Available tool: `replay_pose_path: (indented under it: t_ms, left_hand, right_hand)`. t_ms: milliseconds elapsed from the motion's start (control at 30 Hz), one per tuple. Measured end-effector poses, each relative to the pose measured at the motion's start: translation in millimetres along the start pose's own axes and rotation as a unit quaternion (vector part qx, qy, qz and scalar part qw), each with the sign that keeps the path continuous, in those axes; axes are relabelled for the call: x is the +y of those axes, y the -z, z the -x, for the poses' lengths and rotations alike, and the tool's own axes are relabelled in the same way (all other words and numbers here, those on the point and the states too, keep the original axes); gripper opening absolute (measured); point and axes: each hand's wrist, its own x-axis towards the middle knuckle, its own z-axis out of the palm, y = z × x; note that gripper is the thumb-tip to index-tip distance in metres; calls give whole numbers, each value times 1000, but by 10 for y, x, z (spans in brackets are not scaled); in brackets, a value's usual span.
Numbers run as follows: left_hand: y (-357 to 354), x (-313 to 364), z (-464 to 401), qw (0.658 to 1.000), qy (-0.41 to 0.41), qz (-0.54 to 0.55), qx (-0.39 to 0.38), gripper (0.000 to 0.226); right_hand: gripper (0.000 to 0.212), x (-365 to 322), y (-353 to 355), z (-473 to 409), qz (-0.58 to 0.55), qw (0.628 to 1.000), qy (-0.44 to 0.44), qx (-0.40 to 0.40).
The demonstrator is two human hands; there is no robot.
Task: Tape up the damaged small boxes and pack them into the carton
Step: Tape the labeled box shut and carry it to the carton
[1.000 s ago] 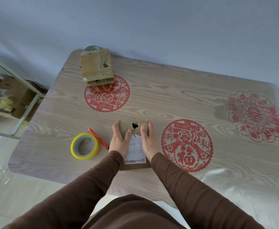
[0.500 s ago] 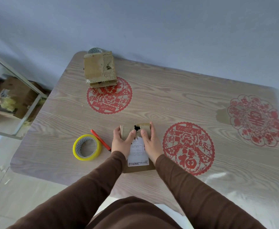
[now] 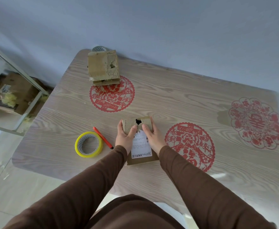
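1. At lower left of centre, the yellow roll of clear packing tape point(image 3: 89, 144) lay flat on the wood-grain table point(image 3: 168, 100), with the red-handled cutter point(image 3: 103, 138) just beside it. Neither was in your reach without letting go, so freeing a hand could have let the torn edges spring apart.
2. At centre, your left hand point(image 3: 125, 138) held the small brown cardboard box with the white label point(image 3: 139, 139), fingers over its left side and thumb pressed near the ragged black hole point(image 3: 138, 121).
3. Your right hand point(image 3: 152, 136) gripped the right side likewise, thumb on top. Pressing too hard there could have widened the tear.
4. At upper left of centre, the second battered corrugated box point(image 3: 103, 67) waited untaped, well apart.
5. I could not tell which carton was the one for packing; none stood on the table.
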Motion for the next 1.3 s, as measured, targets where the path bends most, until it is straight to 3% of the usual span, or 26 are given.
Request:
replay_pose_path:
  t_ms: [100,200,333,433,500,567,667,733,800,933,1100,1300]
  left_hand:
    - [9,69,14,1000,3,-24,-12,92]
    - [79,171,24,993,-18,-114,-7,87]
    - [366,154,183,980,-115,-148,59,71]
    - [701,2,308,973,-127,-140,135,69]
    - [897,-115,300,965,-92,-165,182,72]
    - [1037,-178,261,960,-46,-196,193,80]
    - [1110,-198,160,957,-22,-252,139,87]
    - [1111,-198,78,947,-13,-305,95,88]
    - [1112,-169,19,932,6,-354,77,87]
    - [1132,-79,17,917,0,-393,75,61]
    - [1331,-64,214,929,-74,-352,88,29]
    - [1384,187,432,959,-139,-206,135,5]
  right_hand:
    - [80,-6,40,-17,44,999,2,8]
    - [80,-42,70,-75,153,986,4,58]
    - [68,-270,-31,75,346,919,115,152]
    - [56,-505,-381,345,296,906,275,125]
    - [52,-532,-701,445,236,921,307,51]
    - [51,-487,-1004,436,182,950,253,-18]
    - [55,-405,-1286,309,112,987,70,-94]
    - [58,-370,-1365,221,104,987,-27,-121]
    - [58,-330,-1408,152,127,981,-67,-130]
    - [50,-251,-1451,105,161,974,-62,-145]
    - [27,-244,-1452,196,52,991,-23,-124]
    - [12,-561,-1239,347,162,973,151,-72]
